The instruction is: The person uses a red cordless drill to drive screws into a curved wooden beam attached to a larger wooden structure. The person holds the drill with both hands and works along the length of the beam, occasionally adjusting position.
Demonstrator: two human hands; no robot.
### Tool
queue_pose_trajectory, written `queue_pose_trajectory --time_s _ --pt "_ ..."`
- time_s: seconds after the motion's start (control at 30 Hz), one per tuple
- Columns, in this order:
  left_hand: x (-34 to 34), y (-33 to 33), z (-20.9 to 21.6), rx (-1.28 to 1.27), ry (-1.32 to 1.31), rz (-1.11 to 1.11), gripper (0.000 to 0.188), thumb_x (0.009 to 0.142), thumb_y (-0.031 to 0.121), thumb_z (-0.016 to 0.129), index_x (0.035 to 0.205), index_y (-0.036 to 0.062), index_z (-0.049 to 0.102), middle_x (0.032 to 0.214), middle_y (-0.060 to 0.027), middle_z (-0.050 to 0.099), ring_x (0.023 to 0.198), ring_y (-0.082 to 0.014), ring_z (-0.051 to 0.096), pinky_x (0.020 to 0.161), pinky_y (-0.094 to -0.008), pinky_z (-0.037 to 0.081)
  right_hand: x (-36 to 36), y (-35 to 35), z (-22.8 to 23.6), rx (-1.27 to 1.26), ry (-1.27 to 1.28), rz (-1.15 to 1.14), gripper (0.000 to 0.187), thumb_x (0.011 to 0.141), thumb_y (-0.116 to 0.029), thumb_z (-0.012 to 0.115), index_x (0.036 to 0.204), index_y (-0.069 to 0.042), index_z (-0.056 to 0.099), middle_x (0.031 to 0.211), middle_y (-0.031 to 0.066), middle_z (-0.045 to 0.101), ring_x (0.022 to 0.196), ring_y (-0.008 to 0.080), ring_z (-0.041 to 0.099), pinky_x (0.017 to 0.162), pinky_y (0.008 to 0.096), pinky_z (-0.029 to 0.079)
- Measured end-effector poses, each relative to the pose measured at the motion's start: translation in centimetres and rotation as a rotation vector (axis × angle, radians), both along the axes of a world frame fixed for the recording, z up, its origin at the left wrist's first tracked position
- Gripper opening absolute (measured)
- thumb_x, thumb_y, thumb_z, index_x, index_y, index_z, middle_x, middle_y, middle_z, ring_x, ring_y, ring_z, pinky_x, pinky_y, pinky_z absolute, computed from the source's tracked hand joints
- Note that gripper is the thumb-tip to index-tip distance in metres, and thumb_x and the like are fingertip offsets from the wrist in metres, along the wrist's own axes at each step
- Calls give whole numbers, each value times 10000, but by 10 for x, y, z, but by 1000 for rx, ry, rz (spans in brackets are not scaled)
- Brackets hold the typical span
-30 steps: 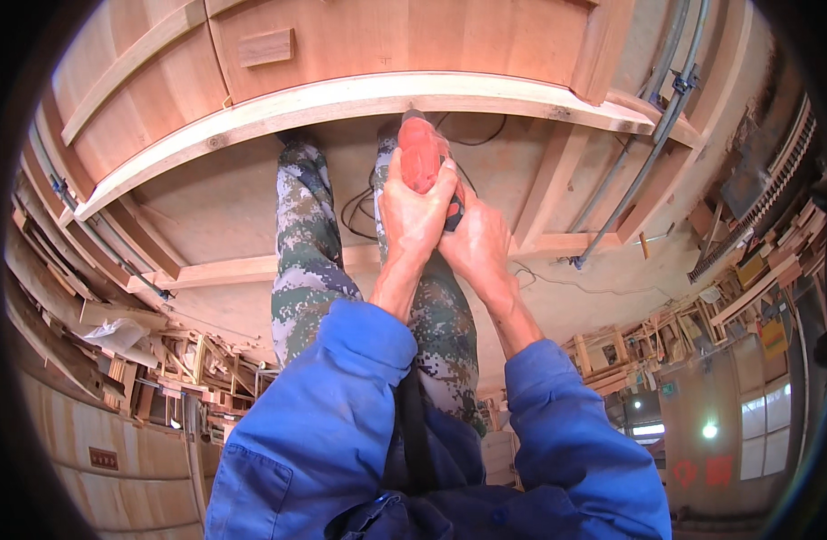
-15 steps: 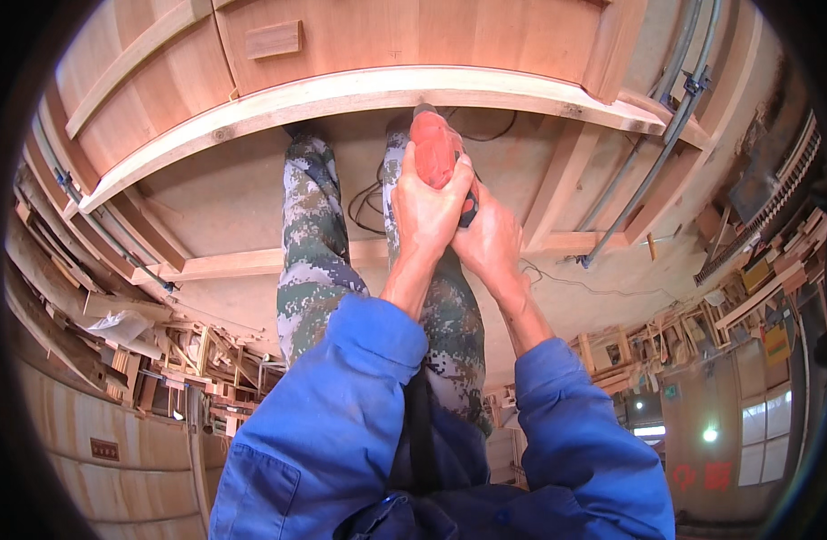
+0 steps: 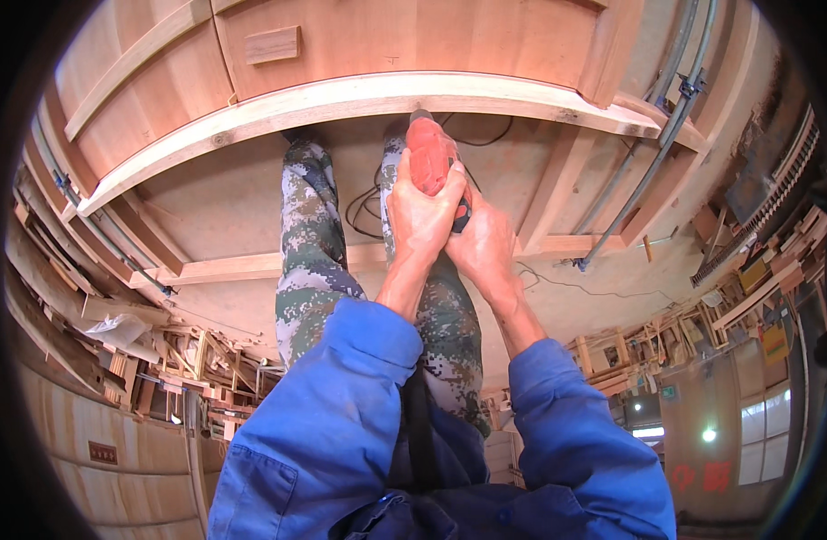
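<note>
A red power drill points away from me, its dark nose against or just under the near edge of a pale wooden rail. Its tip is hidden at the wood, so I cannot tell how deep it sits. My left hand is closed around the left side of the drill's body. Behind it, my right hand is wrapped about the dark grip, most of which the fingers cover. Beyond the rail lies a reddish wooden panel with a small wood block on it.
Metal bar clamps grip the frame at the right, with another clamp at the left. A lower wooden crossbar runs behind my legs. A dark cable loops on the floor. Stacked wood offcuts line both sides.
Rail and drill sit slightly lower in the picture, with the drill's nose still at the rail. Both hands keep their hold on the drill.
</note>
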State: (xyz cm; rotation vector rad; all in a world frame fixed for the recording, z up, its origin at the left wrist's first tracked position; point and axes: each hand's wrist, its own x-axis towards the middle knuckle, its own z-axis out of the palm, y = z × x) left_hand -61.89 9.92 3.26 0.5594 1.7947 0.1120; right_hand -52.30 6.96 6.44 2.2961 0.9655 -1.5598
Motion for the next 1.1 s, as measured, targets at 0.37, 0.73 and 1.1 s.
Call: queue_pose_trajectory --time_s 0.37,0.73,1.1 --pt "1 -3 0 28 11 -8 605 877 359 791 1341 -4 652 1160 -192 763 1087 -276 738 954 -387 556 1 -5 -5 -18 10 4 511 879 -249 720 1357 -88 643 1013 262 749 965 484 707 850 562 543" --pt "-1 -9 -6 62 28 -6 577 884 351 799 1322 1 662 1129 -186 765 1037 -254 741 913 -387 569 -1 1 -4 -11 -4 39 513 869 -206 718 1369 -122 639 1015 243 753 972 475 708 850 550 547" --pt "-4 -3 -9 25 7 7 552 897 328 791 1317 -7 665 1133 -171 765 1048 -229 731 919 -373 567 -2 2 -7 2 2 6 563 847 -332 754 1364 -130 661 1006 254 752 980 472 709 854 540 546"
